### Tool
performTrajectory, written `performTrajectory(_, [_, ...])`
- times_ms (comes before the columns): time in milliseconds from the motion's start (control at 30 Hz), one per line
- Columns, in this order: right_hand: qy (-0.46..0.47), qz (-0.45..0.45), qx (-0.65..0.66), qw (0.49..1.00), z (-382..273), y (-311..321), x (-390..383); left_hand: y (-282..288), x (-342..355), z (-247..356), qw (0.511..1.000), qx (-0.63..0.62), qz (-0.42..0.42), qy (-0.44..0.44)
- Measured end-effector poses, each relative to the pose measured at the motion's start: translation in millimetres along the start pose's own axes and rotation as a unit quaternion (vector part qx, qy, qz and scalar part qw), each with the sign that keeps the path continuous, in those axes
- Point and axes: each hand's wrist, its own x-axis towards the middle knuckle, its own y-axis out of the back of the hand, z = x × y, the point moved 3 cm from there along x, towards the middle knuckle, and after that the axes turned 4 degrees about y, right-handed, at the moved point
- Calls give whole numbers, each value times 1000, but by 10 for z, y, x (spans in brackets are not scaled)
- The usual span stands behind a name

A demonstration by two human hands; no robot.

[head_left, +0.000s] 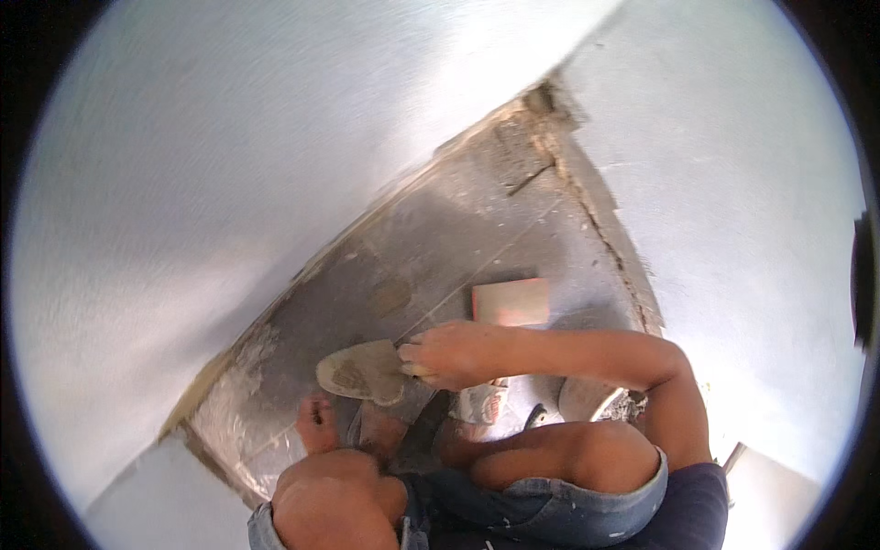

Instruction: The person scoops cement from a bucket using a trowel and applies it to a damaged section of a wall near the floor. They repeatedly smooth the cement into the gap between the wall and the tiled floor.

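Note:
My right hand [463, 355] is closed round the handle of a trowel [360, 368], reaching across in front of my knees. The trowel's broad blade points left, held above the floor, with a grey-brown patch of mortar [349, 374] on it. Lower down, beside my left knee, my left hand [316, 426] has its fingers curled in. A dark spot shows between them, and what it is cannot be made out. Just beyond my right forearm lies a flat tile [511, 302] with a reddish edge.
Grey floor tiles [440, 247] run to a rough, broken strip [596, 220] along the right wall [733, 211]. The left wall [211, 183] meets it at a far corner. A white printed wrapper [478, 403] lies near my feet, and dark rubble [625, 406] sits under my right arm.

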Motion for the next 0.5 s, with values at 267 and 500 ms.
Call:
performTrajectory(267, [-335,-104,255,901,407,1413,-1897,-1663,-212,1415,845,-24,-238,-478])
performTrajectory(500, [-412,427,-104,798,-282,1952,-3058,-1950,-151,1782,804,26,-284,-521])
